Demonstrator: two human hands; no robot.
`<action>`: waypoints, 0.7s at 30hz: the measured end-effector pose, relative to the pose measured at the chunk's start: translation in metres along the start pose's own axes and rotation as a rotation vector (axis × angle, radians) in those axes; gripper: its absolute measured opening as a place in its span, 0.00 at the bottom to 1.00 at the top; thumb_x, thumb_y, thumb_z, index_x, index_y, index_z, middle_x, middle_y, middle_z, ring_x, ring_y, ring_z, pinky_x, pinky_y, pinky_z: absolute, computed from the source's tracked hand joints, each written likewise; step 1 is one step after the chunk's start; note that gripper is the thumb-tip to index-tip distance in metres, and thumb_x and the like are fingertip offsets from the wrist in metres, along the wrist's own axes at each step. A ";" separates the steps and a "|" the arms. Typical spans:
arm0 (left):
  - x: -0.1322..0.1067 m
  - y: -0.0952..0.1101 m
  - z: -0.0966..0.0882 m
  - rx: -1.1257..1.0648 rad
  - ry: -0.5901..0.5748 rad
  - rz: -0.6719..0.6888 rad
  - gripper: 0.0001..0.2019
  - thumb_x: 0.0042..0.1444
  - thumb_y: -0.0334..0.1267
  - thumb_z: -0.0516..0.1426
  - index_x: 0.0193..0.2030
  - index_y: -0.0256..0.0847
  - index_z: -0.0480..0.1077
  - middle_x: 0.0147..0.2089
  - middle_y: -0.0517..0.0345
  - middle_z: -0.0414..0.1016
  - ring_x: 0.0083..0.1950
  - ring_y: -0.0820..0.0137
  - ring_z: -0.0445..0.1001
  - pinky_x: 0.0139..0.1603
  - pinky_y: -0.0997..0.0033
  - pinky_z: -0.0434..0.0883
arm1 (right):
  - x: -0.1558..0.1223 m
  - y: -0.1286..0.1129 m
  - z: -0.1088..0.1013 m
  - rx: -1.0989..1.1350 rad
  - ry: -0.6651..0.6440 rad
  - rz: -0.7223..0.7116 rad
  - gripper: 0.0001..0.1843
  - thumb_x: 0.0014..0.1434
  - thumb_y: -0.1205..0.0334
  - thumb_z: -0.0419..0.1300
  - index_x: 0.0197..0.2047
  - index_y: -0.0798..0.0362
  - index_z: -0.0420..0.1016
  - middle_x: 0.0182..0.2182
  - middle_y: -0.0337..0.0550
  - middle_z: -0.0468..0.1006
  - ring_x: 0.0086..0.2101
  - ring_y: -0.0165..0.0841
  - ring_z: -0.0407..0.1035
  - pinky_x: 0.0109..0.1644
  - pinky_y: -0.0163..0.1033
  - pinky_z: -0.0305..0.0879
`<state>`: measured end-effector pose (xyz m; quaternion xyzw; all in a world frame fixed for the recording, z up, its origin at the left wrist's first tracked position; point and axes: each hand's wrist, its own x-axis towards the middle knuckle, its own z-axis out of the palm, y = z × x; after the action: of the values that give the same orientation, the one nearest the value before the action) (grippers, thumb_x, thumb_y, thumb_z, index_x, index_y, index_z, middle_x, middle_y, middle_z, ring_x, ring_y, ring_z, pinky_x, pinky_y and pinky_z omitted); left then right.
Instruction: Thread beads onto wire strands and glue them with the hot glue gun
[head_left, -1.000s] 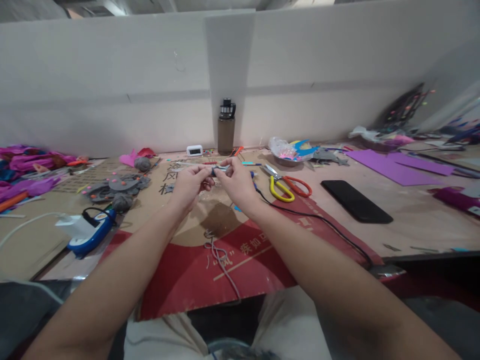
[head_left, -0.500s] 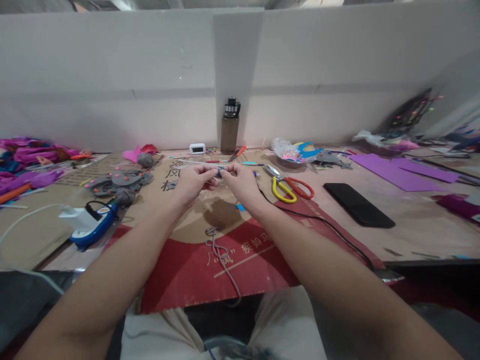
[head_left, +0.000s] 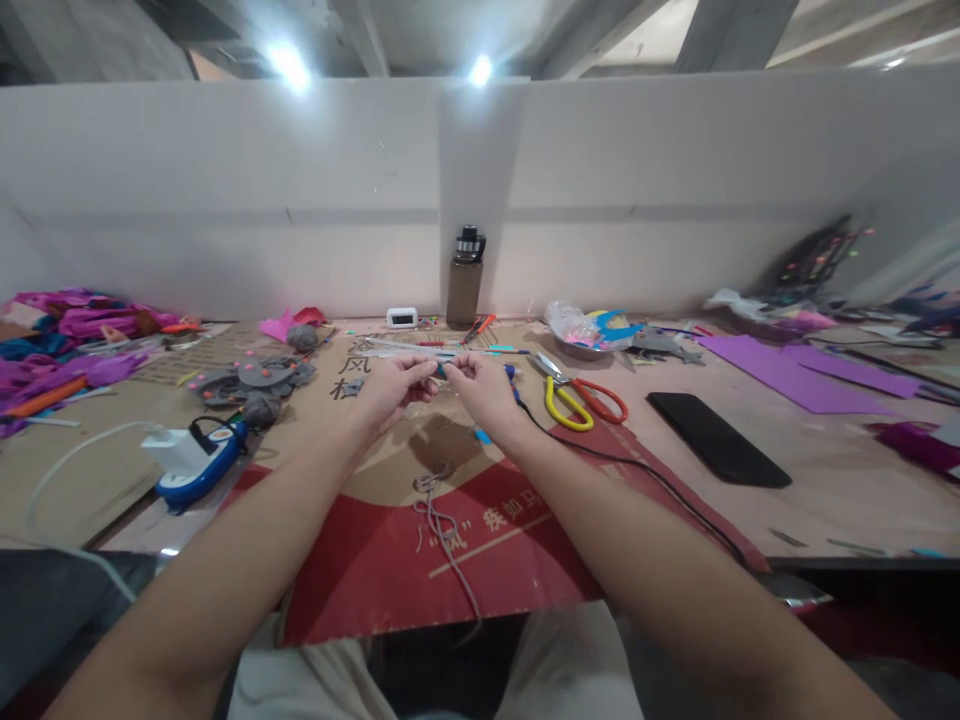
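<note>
My left hand (head_left: pixel 397 388) and my right hand (head_left: pixel 482 388) meet above the cardboard, fingertips nearly touching. Both are closed in a pinch on one small blue piece (head_left: pixel 442 369), mostly covered by the fingers, so its kind is unclear. Below the hands, a grey cord (head_left: pixel 450 540) lies loosely tangled on the red part of the cardboard sheet (head_left: pixel 360 570), its end hanging past the front edge. Scissors (head_left: pixel 566 392) with one yellow and one red handle rest open to the right of my right hand.
A black phone (head_left: pixel 718 438) and purple sheets (head_left: pixel 802 372) lie at right. Behind my hands stands a bottle (head_left: pixel 465 290) beside a small white clock (head_left: pixel 402 318). A blue power strip (head_left: pixel 202 472), grey felt scraps (head_left: pixel 251 378) and a bowl (head_left: pixel 589 350) of bits surround the work area.
The view has tilted upward, so ceiling lights now show and everything sits lower in the picture. Both hands keep their pinch on the small blue piece, with barely any other movement.
</note>
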<state>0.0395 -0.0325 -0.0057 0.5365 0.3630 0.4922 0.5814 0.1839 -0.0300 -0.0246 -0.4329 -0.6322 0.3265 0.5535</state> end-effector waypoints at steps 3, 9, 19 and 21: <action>0.001 0.000 0.000 -0.082 0.007 -0.030 0.12 0.47 0.39 0.63 0.35 0.32 0.73 0.28 0.55 0.74 0.22 0.79 0.68 0.21 0.81 0.64 | 0.002 0.001 0.000 0.037 -0.007 0.013 0.11 0.50 0.54 0.56 0.26 0.53 0.64 0.19 0.32 0.63 0.21 0.24 0.53 0.27 0.33 0.50; 0.004 -0.008 -0.001 -0.067 0.030 -0.032 0.12 0.43 0.39 0.66 0.31 0.33 0.73 0.21 0.61 0.69 0.21 0.80 0.66 0.22 0.81 0.64 | 0.001 0.003 0.002 0.023 -0.008 0.062 0.12 0.49 0.53 0.57 0.27 0.54 0.66 0.19 0.32 0.63 0.21 0.25 0.54 0.27 0.33 0.50; 0.002 -0.006 0.002 -0.225 0.019 -0.074 0.12 0.48 0.42 0.62 0.34 0.33 0.73 0.29 0.55 0.74 0.24 0.78 0.69 0.23 0.79 0.66 | 0.000 -0.009 -0.001 0.173 0.001 0.177 0.12 0.49 0.52 0.57 0.26 0.52 0.64 0.16 0.29 0.58 0.19 0.24 0.50 0.24 0.33 0.49; 0.001 -0.007 0.004 -0.186 0.024 -0.046 0.11 0.46 0.39 0.64 0.33 0.34 0.74 0.27 0.58 0.73 0.23 0.79 0.68 0.24 0.80 0.66 | 0.000 -0.011 -0.002 0.191 -0.008 0.180 0.12 0.49 0.52 0.57 0.27 0.52 0.65 0.17 0.30 0.60 0.19 0.24 0.51 0.25 0.33 0.49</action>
<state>0.0447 -0.0319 -0.0120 0.4658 0.3350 0.5166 0.6355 0.1841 -0.0345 -0.0148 -0.4318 -0.5591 0.4353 0.5581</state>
